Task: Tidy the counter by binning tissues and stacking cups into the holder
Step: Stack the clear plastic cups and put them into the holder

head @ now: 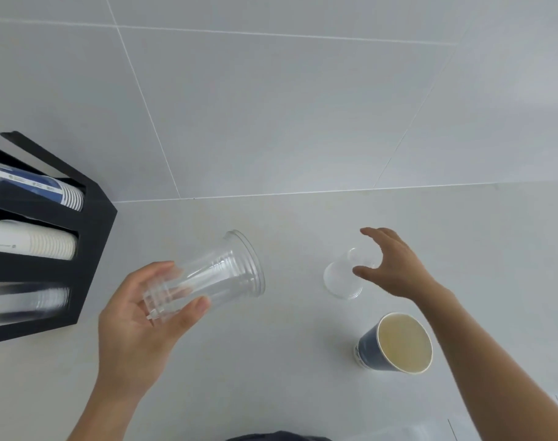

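My left hand (pixel 140 316) grips a stack of clear plastic cups (pixel 214 275) by its base, held sideways above the white counter with the mouths pointing right. My right hand (pixel 392 265) hovers with fingers spread around a single clear cup (pixel 341 278) that stands upside down on the counter; thumb and fingers are near its sides, and contact is not plain. A dark blue paper cup (pixel 395 343) stands upright near my right forearm. The black cup holder (pixel 93 230) at the left has rows of blue, white and clear cups lying in it.
A tiled white wall (pixel 271 106) rises behind the counter (pixel 287 377). A dark piece of clothing (pixel 280 437) shows at the bottom edge. No tissues or bin are in view.
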